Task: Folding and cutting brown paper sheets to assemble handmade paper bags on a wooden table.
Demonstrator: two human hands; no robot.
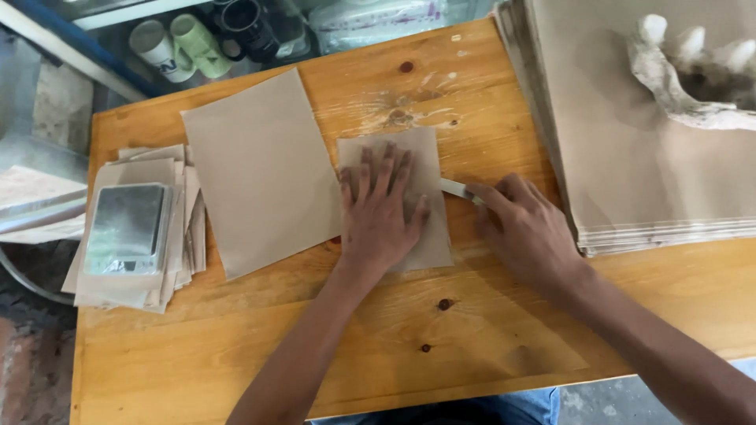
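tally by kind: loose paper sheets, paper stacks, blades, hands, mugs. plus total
Loose brown sheets: 2, the larger sheet and the small sheet under the left hand
Paper stacks: 2, right stack, left pile
Blades: 1, blade in the right hand
Hands: 2
Mugs: 3, mugs
Total: 10

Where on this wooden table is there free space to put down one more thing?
The near strip of the table, below the small paper stack and left hand, is bare. It is crowded between the brown sheet, right hand and big paper pile.
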